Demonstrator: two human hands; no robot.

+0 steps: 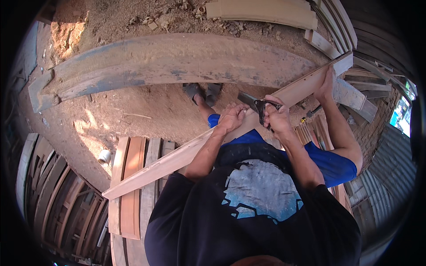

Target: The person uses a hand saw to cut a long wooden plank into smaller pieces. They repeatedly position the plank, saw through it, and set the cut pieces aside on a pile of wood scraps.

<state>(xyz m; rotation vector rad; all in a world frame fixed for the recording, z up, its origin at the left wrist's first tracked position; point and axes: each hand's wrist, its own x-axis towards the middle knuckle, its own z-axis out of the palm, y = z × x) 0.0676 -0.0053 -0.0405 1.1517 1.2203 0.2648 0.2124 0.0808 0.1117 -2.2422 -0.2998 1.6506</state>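
The left hand was clamped over the upper edge of a long, flat, pale wooden board, just beside the tool. The right hand was closed around the black handle of a flat, grey-bladed tool, seemingly a saw, its blade pointing up and left. Whether the blade touched the wood could not be told.

The board slanted across the lap. Its lower-left end reached just past the left edge of a stack of brown and grey planks; whether it bore on them was unclear. Near its upper-right end, a bare right foot was set against it. Beyond lay a broad, curved, grey-brown old plank on the dusty brown ground.

Good work here seemed to call for 3 steady holds: foot, lap and left hand, so the board could not rock or twist. The left fingers sat close to the tool, so they were best placed clear of the blade's path. The right wrist was best in line with the forearm, with light, even strokes rather than forced ones.
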